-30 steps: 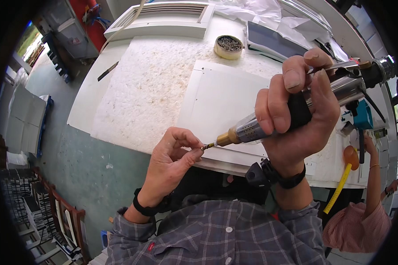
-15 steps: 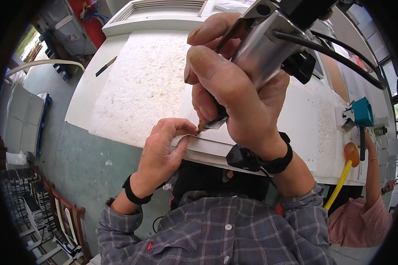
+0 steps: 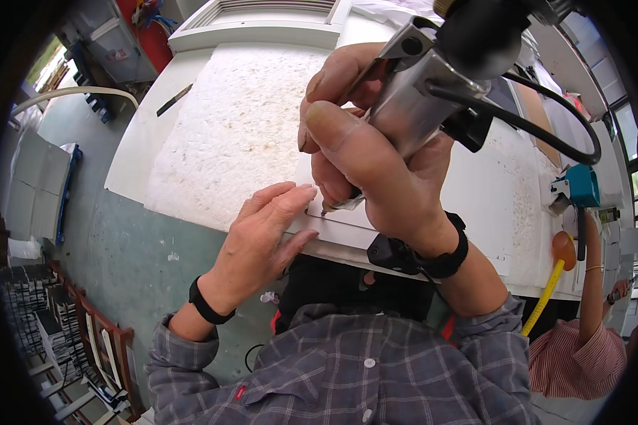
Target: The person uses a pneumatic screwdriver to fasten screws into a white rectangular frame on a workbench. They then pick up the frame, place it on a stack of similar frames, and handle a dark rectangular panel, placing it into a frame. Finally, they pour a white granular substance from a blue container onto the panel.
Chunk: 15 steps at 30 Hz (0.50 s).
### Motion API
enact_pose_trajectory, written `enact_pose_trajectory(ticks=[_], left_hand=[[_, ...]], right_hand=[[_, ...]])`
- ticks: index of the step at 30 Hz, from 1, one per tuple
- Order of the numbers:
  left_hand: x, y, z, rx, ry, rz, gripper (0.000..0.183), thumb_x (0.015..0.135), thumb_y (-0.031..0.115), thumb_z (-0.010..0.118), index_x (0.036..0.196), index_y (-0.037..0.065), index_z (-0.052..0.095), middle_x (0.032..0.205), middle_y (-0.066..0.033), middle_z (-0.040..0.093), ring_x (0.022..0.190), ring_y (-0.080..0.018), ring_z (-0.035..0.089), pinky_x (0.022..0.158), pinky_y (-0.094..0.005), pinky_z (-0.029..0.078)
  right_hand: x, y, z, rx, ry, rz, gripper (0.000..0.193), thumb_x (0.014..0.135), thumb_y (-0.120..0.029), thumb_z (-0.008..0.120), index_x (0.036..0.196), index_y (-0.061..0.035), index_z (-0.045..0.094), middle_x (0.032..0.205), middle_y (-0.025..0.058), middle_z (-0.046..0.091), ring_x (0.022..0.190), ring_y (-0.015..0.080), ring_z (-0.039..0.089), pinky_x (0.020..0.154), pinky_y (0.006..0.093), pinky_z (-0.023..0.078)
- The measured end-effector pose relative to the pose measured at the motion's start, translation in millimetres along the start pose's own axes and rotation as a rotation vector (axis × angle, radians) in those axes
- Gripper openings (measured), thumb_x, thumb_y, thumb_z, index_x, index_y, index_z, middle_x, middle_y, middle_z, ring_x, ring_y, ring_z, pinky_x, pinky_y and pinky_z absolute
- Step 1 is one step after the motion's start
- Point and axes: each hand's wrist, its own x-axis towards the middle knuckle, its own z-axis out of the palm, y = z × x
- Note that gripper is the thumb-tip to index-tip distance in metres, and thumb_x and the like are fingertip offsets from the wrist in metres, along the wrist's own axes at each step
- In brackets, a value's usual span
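My right hand (image 3: 376,156) is wrapped round a silver power screwdriver (image 3: 422,95), a lever along its side and a black cable or hose at its upper end. Its thin tip points down at the near edge of a white panel (image 3: 351,228). Whether a screw sits under the tip is too small to tell. Close to the left of the tip, my left hand (image 3: 262,223) has its fingers stretched forward and its thumb apart, with nothing visible in it. Both wrists wear black bands.
Under the panel lies a worn white padded sheet (image 3: 227,127) on the table. A dark slim knife-like tool (image 3: 174,100) rests at the left, a louvred white frame (image 3: 259,21) at the back. At right are a teal tool (image 3: 583,185), a mallet (image 3: 563,248) and another person's arm (image 3: 592,276).
My left fingers have opened and drawn off the screwdriver's tip, which they were pinching beside. The tip has moved slightly to the right along the panel's edge.
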Motion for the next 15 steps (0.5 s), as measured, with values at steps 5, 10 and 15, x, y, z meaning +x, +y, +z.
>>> enact_pose_trajectory(ticks=[5, 10, 15], left_hand=[[-3.4, -5.2, -4.4, 0.317, -0.048, 0.187, 0.056, 0.083, 0.024, 0.083, 0.132, 0.007, 0.062, 0.138, -0.0099, 0.062, 0.133, -0.0304, 0.055, 0.103, -0.0418, 0.049], [-3.6, -8.6, -4.4, 0.356, -0.069, 0.249, 0.054, 0.085, 0.026, 0.081, 0.131, 0.005, 0.063, 0.138, -0.0103, 0.061, 0.132, -0.0309, 0.056, 0.099, -0.0424, 0.051], [-2.0, -8.4, -7.2, 0.334, -0.105, 0.284, 0.052, 0.086, 0.025, 0.079, 0.131, 0.004, 0.062, 0.136, -0.0126, 0.062, 0.131, -0.0328, 0.057, 0.100, -0.0426, 0.052]], right_hand=[[2.6, 1.6, 1.4, -0.004, -0.042, 0.037, 0.009, 0.094, -0.004, 0.062, 0.100, 0.0010, 0.058, 0.075, 0.0096, 0.063, 0.046, 0.0066, 0.053, 0.041, 0.0219, 0.040], [-3.5, 4.1, 7.4, 0.000, -0.034, 0.112, 0.011, 0.089, -0.006, 0.071, 0.086, -0.0031, 0.060, 0.065, -0.0004, 0.057, 0.054, 0.0055, 0.049, 0.050, 0.0248, 0.040], [-6.9, 4.5, 4.9, -0.093, -0.102, 0.046, 0.007, 0.092, -0.001, 0.063, 0.088, -0.0017, 0.057, 0.067, 0.0040, 0.059, 0.051, 0.0060, 0.051, 0.046, 0.0240, 0.041]])
